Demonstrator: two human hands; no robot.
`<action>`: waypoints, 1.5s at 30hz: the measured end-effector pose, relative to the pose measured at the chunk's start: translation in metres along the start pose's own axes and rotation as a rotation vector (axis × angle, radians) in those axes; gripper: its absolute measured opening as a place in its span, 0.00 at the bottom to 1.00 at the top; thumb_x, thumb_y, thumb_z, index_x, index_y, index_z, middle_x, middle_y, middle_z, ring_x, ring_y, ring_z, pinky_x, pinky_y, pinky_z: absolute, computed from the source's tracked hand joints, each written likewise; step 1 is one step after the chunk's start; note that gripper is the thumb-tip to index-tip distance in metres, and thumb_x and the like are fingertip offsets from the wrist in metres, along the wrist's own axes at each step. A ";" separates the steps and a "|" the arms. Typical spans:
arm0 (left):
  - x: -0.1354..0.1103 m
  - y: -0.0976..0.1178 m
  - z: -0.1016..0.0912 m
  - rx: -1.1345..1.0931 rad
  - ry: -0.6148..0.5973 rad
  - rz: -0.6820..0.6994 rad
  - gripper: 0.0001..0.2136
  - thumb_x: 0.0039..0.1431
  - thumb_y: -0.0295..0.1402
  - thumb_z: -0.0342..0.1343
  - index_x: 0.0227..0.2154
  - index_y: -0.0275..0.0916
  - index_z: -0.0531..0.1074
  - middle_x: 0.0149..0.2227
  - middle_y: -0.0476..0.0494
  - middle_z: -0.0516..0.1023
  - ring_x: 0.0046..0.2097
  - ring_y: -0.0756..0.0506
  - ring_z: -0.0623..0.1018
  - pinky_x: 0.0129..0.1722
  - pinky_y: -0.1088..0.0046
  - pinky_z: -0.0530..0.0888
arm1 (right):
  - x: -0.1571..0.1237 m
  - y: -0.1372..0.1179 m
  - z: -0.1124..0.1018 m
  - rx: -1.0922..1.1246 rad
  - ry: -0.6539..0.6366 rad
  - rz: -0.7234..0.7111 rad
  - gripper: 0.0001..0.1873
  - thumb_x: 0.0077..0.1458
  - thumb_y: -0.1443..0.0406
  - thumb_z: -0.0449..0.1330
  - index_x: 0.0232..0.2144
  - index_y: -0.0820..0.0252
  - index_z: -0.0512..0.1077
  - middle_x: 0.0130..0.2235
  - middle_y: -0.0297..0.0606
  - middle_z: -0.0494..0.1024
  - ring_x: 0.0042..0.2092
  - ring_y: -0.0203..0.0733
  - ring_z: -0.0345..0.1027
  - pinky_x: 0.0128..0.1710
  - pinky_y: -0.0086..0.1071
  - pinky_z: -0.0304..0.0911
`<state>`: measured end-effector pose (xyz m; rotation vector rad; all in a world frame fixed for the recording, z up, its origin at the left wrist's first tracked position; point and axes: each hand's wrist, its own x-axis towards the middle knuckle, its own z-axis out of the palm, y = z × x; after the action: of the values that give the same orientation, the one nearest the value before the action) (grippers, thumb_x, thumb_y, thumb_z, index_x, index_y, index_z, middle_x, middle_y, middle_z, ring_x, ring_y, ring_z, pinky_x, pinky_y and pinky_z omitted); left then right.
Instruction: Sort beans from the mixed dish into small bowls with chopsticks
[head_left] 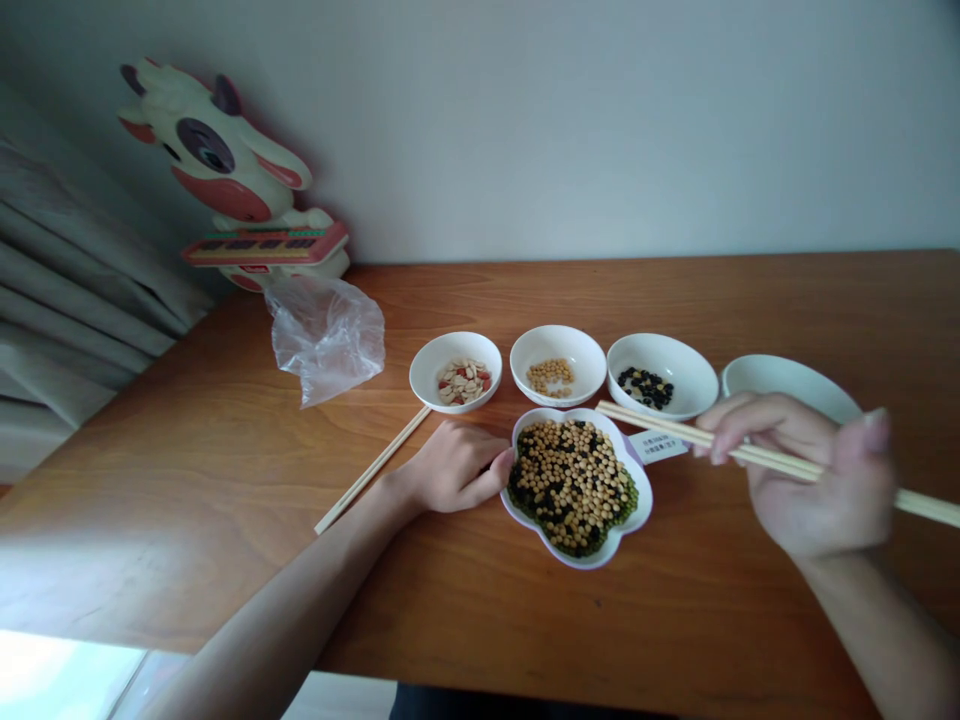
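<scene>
My left hand (461, 468) is closed at the left rim of a flower-shaped dish (634, 508), thumb against its edge. Soybeans, black beans and small green beans fill that dish. My right hand (814, 470) grips a pair of wooden chopsticks (667, 427). Their tips are close together above the dish's back right edge, and I see nothing between them. Behind stand a white bowl (422, 372) of pale flat seeds with some red pieces, a bowl (592, 350) of soybeans and a bowl (701, 372) of black beans. My right hand partly hides a fourth bowl (787, 375), its contents out of sight.
Another pair of chopsticks (371, 470) lies left of my left hand. A crumpled clear plastic bag (326, 335) rests farther back, before a toy cow with a keyboard (232, 190). A printed label (658, 445) is beside the dish. A curtain (67, 290) hangs at the left.
</scene>
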<state>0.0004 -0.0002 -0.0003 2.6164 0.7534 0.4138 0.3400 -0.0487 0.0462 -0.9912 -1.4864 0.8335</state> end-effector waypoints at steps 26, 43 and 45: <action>0.000 0.000 -0.001 -0.028 0.010 0.027 0.19 0.76 0.36 0.39 0.26 0.39 0.62 0.27 0.46 0.73 0.27 0.49 0.69 0.30 0.69 0.63 | -0.025 0.012 0.040 -0.024 -0.504 0.219 0.40 0.70 0.41 0.29 0.31 0.55 0.72 0.31 0.39 0.74 0.33 0.46 0.66 0.34 0.40 0.59; 0.001 0.000 -0.001 -0.013 -0.008 0.016 0.19 0.76 0.36 0.39 0.27 0.39 0.63 0.28 0.45 0.74 0.28 0.48 0.69 0.31 0.70 0.63 | -0.030 0.015 0.050 0.014 -0.443 0.129 0.37 0.73 0.45 0.34 0.29 0.56 0.74 0.30 0.38 0.76 0.33 0.44 0.70 0.35 0.38 0.61; 0.001 0.001 -0.002 -0.017 -0.011 0.013 0.19 0.76 0.36 0.39 0.27 0.39 0.62 0.28 0.46 0.73 0.28 0.48 0.69 0.31 0.70 0.63 | -0.030 0.014 0.049 0.001 -0.450 0.132 0.38 0.72 0.44 0.33 0.30 0.56 0.73 0.30 0.38 0.76 0.32 0.44 0.69 0.34 0.38 0.60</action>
<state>0.0008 0.0003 0.0015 2.6067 0.7265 0.4079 0.2946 -0.0691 0.0144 -0.9475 -1.8102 1.2104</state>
